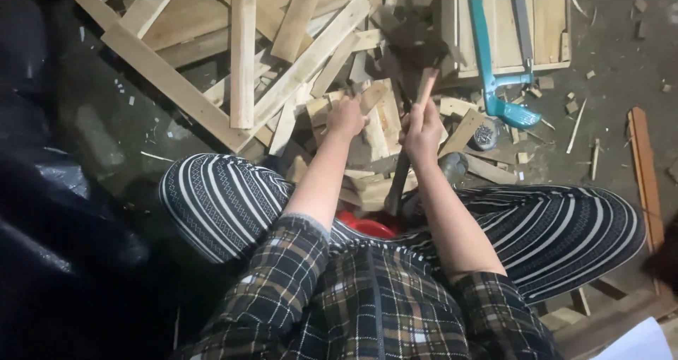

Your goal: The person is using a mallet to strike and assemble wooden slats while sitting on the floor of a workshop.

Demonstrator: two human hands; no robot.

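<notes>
With the hammer (415, 84) gripped by its wooden handle in the closed right hand (422, 130) and a wood piece (371, 98) clasped in the left hand (346, 117) over the scrap pile on the floor (92, 130), fingers are best kept clear of the blurred head.

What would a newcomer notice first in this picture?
In the middle, the right hand grips a hammer, its head blurred, over a pile of wood scraps, and the left hand rests on a small piece there. A teal saw lies at the upper right.
</notes>
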